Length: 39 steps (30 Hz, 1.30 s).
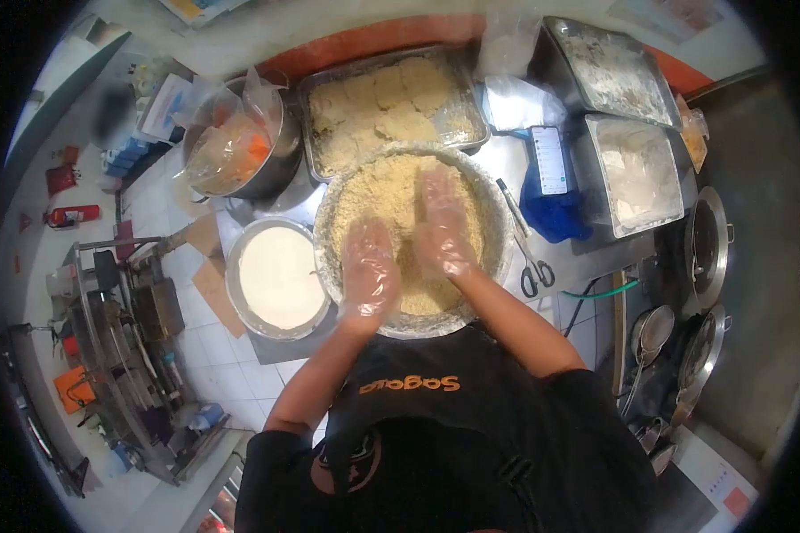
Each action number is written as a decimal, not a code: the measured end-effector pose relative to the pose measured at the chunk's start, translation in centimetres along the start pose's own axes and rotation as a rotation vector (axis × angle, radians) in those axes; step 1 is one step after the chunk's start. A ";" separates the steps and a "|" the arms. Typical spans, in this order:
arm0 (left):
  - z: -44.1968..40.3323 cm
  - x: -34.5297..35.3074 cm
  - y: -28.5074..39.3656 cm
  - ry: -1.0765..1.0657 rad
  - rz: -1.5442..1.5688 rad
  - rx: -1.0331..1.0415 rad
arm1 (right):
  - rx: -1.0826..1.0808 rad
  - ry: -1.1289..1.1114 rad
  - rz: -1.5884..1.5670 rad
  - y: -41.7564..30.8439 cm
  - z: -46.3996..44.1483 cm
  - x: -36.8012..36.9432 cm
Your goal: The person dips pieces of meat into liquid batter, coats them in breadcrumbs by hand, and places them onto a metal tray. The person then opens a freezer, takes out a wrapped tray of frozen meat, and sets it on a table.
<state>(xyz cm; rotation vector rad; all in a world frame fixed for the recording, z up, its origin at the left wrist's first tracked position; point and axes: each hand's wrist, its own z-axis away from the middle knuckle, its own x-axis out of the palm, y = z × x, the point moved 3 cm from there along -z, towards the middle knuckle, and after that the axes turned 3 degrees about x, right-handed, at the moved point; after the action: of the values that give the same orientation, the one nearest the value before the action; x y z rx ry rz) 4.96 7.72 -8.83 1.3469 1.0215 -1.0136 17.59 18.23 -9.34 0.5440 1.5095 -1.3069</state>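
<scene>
A large round bowl [504, 209] of pale yellow crumbs [378, 184] stands in front of me, its rim dusted with crumbs. Both hands are inside it, in clear plastic gloves. My left hand [369, 266] lies on the crumbs at the near left, back up, its fingers stretched forward with their tips partly buried. Farther in and to the right, my right hand [443, 226] rests on the crumbs with its fingers extended flat. Whether anything lies under either palm is hidden. Left of the bowl sits a round pan of creamy white batter [280, 274].
Behind the bowl is a metal tray [482, 133] with crumb-coated slabs. A deep pot [286, 142] holding plastic bags stands back left. To the right lie scissors [536, 277], a phone [549, 160] on blue cloth, and a rectangular tin [633, 178] with whitish powder. A metal rack [120, 320] stands far left.
</scene>
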 end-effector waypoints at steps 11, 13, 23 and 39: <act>3.8 20.1 -0.4 -0.481 -0.097 0.194 | 0.542 -0.518 -0.389 0.3 4.2 0.3; 1.0 6.4 0.8 -0.420 0.609 -0.265 | 0.401 -0.532 -0.472 1.4 4.0 -2.1; -2.7 -0.9 1.6 0.067 0.089 0.291 | -0.243 0.052 -0.008 -0.7 2.1 -1.2; -6.3 -1.2 -0.6 -0.274 -0.280 0.384 | -0.163 -0.211 0.129 0.4 -0.7 2.2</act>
<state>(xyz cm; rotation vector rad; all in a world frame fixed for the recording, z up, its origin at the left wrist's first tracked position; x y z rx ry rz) 4.18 13.98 -7.66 1.3401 0.8475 -1.6213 16.83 18.43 -11.60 0.3794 1.3683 -1.0950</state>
